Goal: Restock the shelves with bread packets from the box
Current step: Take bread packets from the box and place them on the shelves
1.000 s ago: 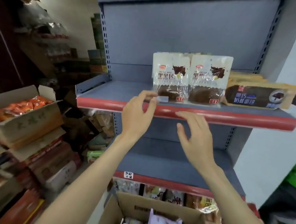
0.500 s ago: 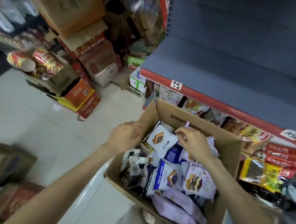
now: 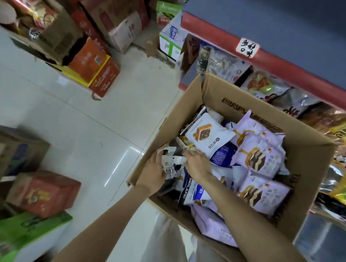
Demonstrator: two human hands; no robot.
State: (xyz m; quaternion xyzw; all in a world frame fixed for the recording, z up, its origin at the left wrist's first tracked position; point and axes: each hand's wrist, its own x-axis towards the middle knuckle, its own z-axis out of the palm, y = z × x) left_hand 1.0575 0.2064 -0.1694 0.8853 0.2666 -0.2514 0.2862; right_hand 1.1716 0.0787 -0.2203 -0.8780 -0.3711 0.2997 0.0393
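Observation:
An open cardboard box (image 3: 238,93) stands in front of me, full of bread packets: purple ones (image 3: 261,155), a white one with a brown cake picture (image 3: 208,136), and a blue and white one (image 3: 191,190). Both hands are inside the box at its near left corner. My left hand (image 3: 153,174) grips the side of a white and dark bread packet (image 3: 173,164). My right hand (image 3: 196,164) curls its fingers over the same packet's top edge. The blue shelf (image 3: 293,27) with a red front edge (image 3: 303,77) is bare at the upper right.
Snack bags (image 3: 270,90) fill the lower shelf just behind the box. On the tiled floor (image 3: 88,126) to the left stand an orange carton (image 3: 91,66), a red carton (image 3: 42,192) and a green carton (image 3: 22,235). More stacked cartons (image 3: 114,17) line the far side.
My view dropped from the upper shelf to the box. Both hands came down into it and moved to its near left corner, closing on a white and dark packet.

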